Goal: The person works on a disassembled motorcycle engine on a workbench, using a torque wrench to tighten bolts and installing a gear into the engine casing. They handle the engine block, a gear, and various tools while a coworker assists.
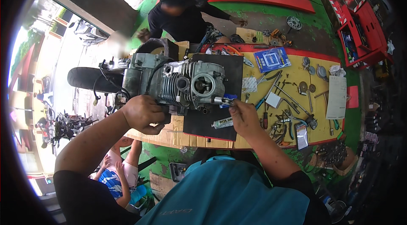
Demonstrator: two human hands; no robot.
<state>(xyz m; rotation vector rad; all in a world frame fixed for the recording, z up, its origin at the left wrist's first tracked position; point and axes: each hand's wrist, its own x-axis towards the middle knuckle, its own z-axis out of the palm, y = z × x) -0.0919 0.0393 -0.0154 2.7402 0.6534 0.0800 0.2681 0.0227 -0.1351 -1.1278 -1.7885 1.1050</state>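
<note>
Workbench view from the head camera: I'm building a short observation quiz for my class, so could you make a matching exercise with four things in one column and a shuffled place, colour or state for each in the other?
Things
1. Left hand
2. Right hand
3. Tube
4. Cabinet

Places, colours or states
A. Lying on the black mat
B. Red, off to the right of the table
C. Fingers curled, at the near side of the engine
D. Holding a shiny metal piece

Right pairs: 1-C, 2-D, 3-A, 4-B.
</note>
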